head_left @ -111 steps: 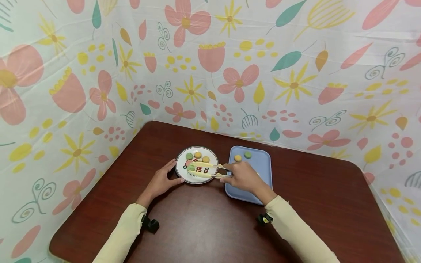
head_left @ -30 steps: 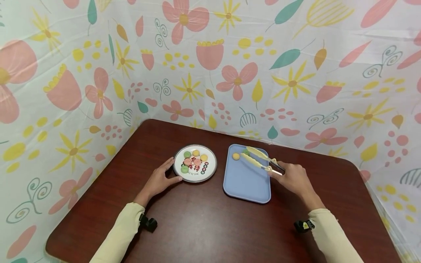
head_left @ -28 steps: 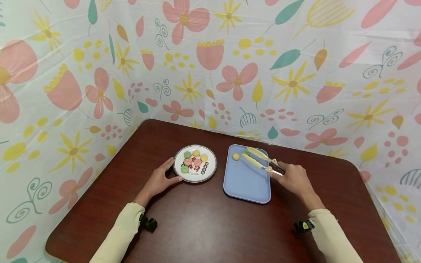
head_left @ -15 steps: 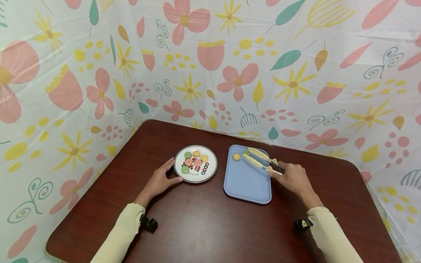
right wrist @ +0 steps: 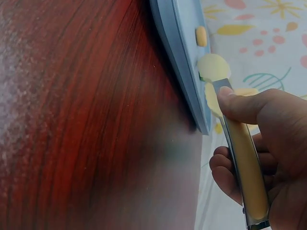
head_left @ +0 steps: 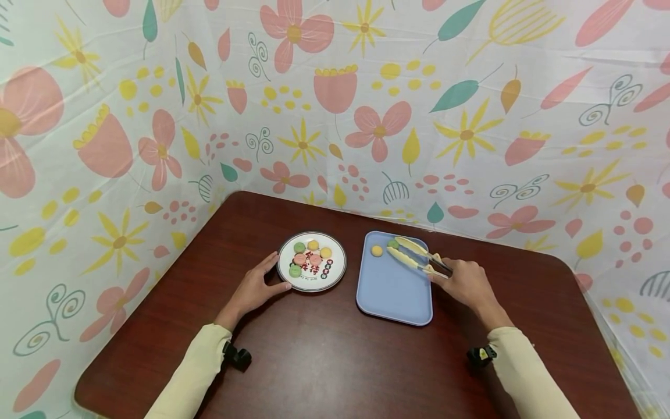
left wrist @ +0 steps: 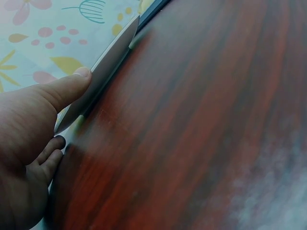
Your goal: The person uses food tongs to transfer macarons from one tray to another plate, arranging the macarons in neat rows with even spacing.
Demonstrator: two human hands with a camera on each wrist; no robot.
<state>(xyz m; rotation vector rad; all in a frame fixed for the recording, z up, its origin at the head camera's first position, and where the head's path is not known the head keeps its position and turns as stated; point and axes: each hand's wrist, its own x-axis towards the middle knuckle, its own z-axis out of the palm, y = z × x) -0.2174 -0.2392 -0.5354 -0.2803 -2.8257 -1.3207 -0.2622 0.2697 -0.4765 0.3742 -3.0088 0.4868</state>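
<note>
My left hand [head_left: 255,288] rests at the near left of a white plate [head_left: 335,278], fingers along its rim and thumb touching the front edge. On the plate are pink [head_left: 315,260], green [head_left: 295,271] and yellow macarons [head_left: 325,252]. My right hand [head_left: 469,284] grips metal tongs [right wrist: 244,163] with cream tips, reaching over a blue tray [head_left: 392,297] from its right side. The tong tips [head_left: 400,256] are spread around a green macaron [head_left: 393,244] at the tray's back, partly covered by them. A yellow macaron [head_left: 377,251] lies left of it.
Plate and tray stand side by side on a dark red-brown wooden table [head_left: 335,361], a narrow strip of wood between them. A flower-printed cloth [head_left: 377,105] hangs along the table's back and left edges.
Earlier the tongs held a green macaron over the plate; it now lies there, released. My right hand has moved right to the tray. Over the last second both hands stay nearly still.
</note>
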